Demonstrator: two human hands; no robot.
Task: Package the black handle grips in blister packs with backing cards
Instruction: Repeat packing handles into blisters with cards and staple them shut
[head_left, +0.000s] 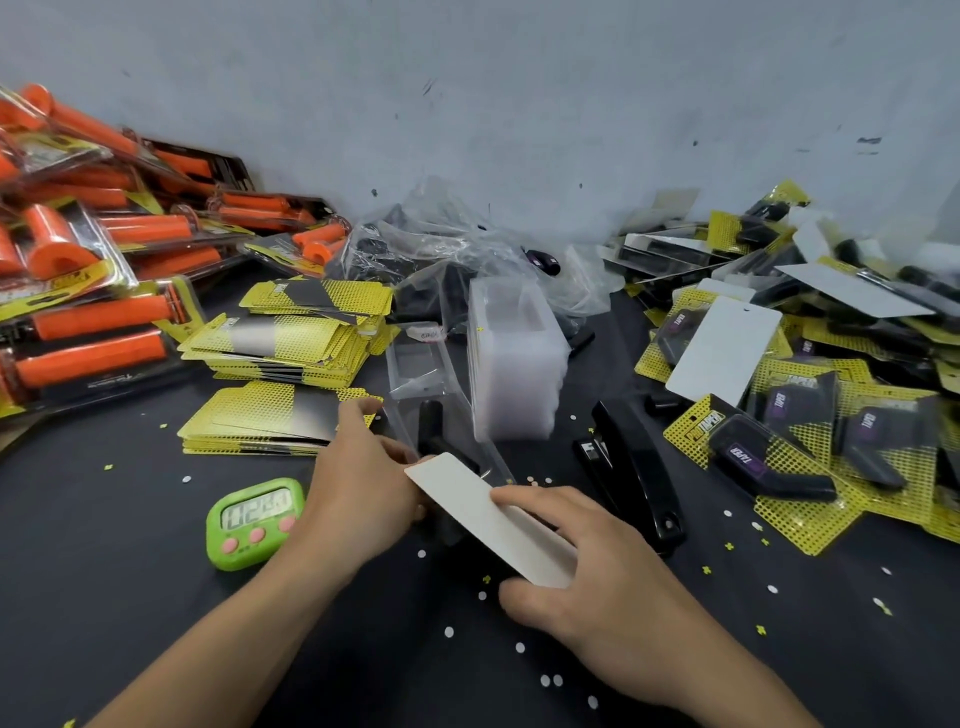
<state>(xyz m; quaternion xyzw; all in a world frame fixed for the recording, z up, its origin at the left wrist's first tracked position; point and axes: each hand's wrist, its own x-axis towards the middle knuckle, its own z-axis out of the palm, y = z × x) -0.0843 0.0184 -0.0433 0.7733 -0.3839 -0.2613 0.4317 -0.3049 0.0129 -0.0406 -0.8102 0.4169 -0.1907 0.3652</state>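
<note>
Backing card, white side up, is held tilted just above the dark table, centre foreground, between both hands.

Head view, hands:
- Right hand: fingers lie across the card's top face and the thumb is tucked under its near edge, so the card is pinched.
- Left hand: fingers are curled and clamped on the card's far-left edge. Whether they also catch plastic underneath is hidden.

Head view, the work:
- A black handle grip lies in a clear blister pack just beyond the card's upper corner. I cannot tell whether card and blister touch.
- A stack of empty blisters stands just behind.
- The black stapler is beside the right hand.
- Yellow printed cards are piled to the left.
- Finished black packs are heaped to the right.

Handling, judged:
- The card looks light and thin, stiff enough to stay flat but easy to crease. It is best held by its edges, as it is now.
- The blister looks thin, springy and slick, and will likely dent if squeezed over the cavity. Take it by the flat rim.
- The grip is probably rubbery, sturdy and non-slip, but round enough to roll out of an open tray. Keep the tray level until the card covers it.
</note>
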